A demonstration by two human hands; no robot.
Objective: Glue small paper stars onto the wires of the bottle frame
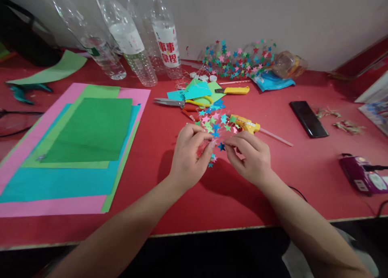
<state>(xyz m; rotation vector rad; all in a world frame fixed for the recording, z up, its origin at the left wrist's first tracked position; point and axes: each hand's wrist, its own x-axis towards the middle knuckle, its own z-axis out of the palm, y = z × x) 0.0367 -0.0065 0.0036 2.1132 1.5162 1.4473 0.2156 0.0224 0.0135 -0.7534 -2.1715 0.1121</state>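
Head view: at the centre of the frame, the star cluster (pixel 216 128) is pinched by the left hand (pixel 189 156); the right hand (pixel 251 156) is curled beside a dark blue star (pixel 221 147), its grip unclear. Tangles are best avoided by light handling.

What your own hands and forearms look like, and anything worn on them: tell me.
The left hand and right hand are bare: no gloves, rings or watch show. Both forearms are uncovered by sleeves, without visible markings.
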